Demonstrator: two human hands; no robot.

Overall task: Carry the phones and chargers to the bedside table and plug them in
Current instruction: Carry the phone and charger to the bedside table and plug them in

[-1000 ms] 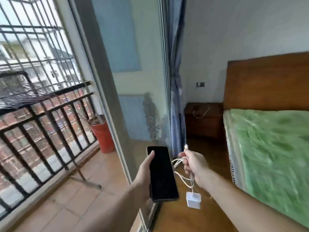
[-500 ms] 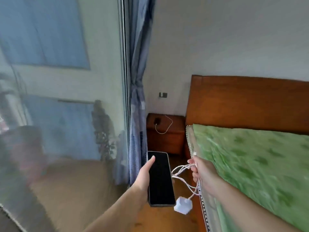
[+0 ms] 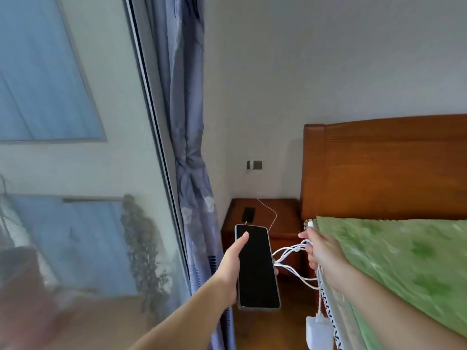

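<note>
Your left hand (image 3: 231,269) grips a dark-screened phone (image 3: 256,267) at six o'clock, with the thumb laid along its left edge and the fingers curled behind it. Just beside it at five o'clock, your right hand (image 3: 319,251) pinches a bunch of white cable loops (image 3: 290,256), and a white charger block (image 3: 318,333) hangs from them at the bottom of the view, against the side of the bed. The green bed cover (image 3: 404,269) fills four o'clock. Past the phone's top edge, the bedside table (image 3: 285,223) stands in the corner between the curtain (image 3: 187,147) at eleven o'clock and the headboard (image 3: 391,168) at two. A second phone (image 3: 249,214) lies on the table, with a thin white lead (image 3: 271,213) curving beside it. A wall socket (image 3: 254,164) sits above the table at twelve o'clock.
</note>
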